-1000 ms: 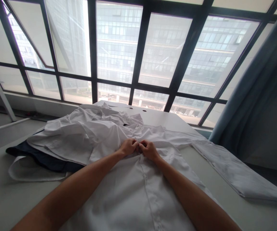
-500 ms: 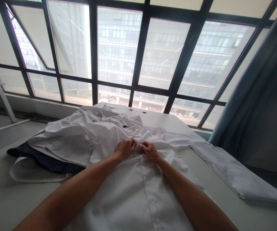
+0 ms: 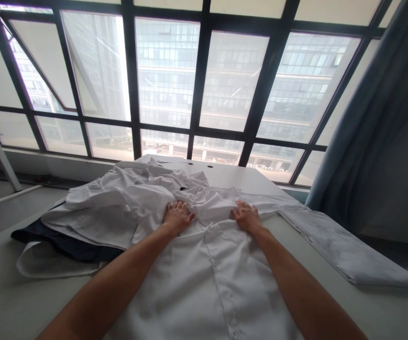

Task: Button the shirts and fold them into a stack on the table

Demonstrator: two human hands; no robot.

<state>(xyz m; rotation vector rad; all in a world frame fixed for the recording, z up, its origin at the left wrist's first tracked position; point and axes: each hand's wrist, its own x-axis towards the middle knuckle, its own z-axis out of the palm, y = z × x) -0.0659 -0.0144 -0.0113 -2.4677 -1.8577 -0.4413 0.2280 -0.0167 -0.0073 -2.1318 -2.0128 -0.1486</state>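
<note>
A white button-up shirt [image 3: 189,278] lies spread on the table, its button placket running toward me. My left hand [image 3: 178,217] rests on the upper left of the shirt, palm down with fingers spread. On the other side of the placket, my right hand [image 3: 247,216] lies on the fabric near the shoulder, fingers stretched out. Neither hand grips anything. One white sleeve [image 3: 345,250] reaches out to the right across the table. The cloth around the collar is rumpled.
More crumpled white garments [image 3: 118,189] are heaped at the left, over a dark navy cloth [image 3: 72,243]. The pale table [image 3: 232,175] extends back to large black-framed windows. A blue-grey curtain [image 3: 360,141] hangs at the right. Another table's white leg [image 3: 7,163] stands far left.
My hands were together at the top of the placket, fingers pinched. Now they are apart, left hand moved left and right hand moved right, fingers opened flat on the shirt.
</note>
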